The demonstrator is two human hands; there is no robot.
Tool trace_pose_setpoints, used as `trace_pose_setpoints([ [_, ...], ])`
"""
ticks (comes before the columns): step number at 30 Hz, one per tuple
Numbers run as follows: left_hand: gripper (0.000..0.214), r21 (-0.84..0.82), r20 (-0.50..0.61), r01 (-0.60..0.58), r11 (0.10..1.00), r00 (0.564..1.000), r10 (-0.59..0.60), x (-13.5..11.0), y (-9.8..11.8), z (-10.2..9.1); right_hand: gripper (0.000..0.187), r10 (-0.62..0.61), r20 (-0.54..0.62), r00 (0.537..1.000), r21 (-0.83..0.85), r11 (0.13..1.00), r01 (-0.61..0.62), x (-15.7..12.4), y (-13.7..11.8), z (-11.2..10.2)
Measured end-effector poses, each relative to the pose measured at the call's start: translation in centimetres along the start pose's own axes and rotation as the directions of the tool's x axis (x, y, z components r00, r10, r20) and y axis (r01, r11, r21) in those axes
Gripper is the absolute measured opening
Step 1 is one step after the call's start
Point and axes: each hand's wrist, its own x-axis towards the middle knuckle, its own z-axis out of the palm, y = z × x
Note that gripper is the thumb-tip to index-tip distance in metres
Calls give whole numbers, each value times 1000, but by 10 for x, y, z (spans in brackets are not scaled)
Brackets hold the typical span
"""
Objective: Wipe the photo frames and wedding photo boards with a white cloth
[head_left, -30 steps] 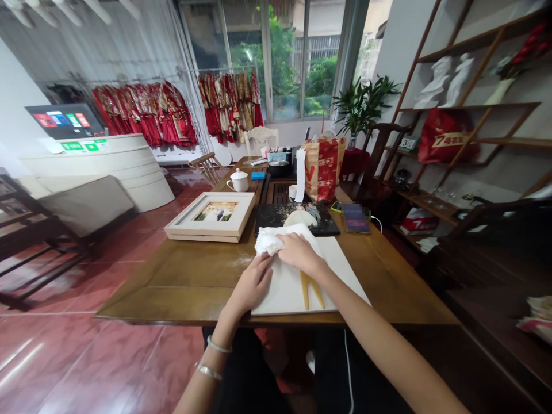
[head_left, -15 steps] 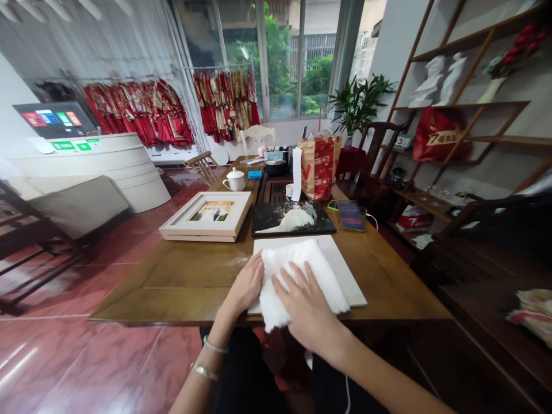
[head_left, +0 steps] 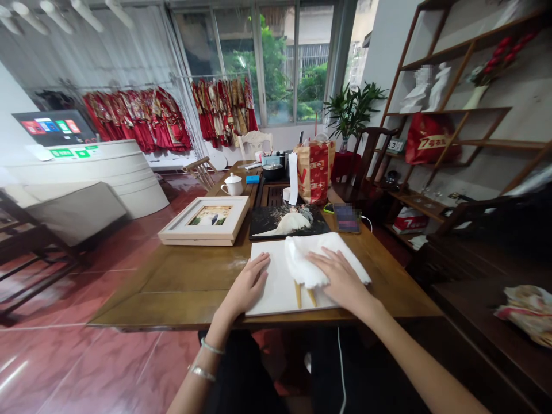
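Note:
A flat white board (head_left: 276,284) with a yellow mark near its front edge lies on the wooden table (head_left: 190,282) before me. My right hand (head_left: 340,279) presses a white cloth (head_left: 317,259) flat onto the board's right half, fingers stretched out over it. Flat on the board's left edge lies my left hand (head_left: 248,284), fingers apart, holding it still. Two bracelets circle my left wrist.
Behind the board lie a dark photo print (head_left: 288,221), a cream picture frame (head_left: 204,221) and a phone (head_left: 347,218) on a cable. Farther back stand a red paper bag (head_left: 314,169), a white teapot (head_left: 233,184) and tea ware. Shelves are on the right, red garments hang by the window.
My right hand has swept the cloth over the board, from the far end to the front and now to the right side. My left hand stayed on the left edge.

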Motion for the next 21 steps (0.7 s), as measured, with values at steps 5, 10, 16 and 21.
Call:
trace_pose_setpoints([
  [5, 40, -4, -3, -1, 1000, 1000, 1, 0, -1, 1, 68, 64, 6, 998, 27, 998, -65, 41, 7, 4],
  [10, 40, -11, -8, -4, 1000, 1000, 4, 1, 1, 0, 73, -205, 72, 976, 88, 976, 199, 13, -24, 9],
  [16, 42, -31, 14, 21, 999, 1000, -20, 0, 1, -1, 67, -388, 205, 899, 227, 912, 342, -55, -35, -13],
  [21, 41, -13, 6, 8, 1000, 1000, -8, 0, 0, -1, 71, -268, 175, 947, 204, 951, 232, -49, -6, -19],
])
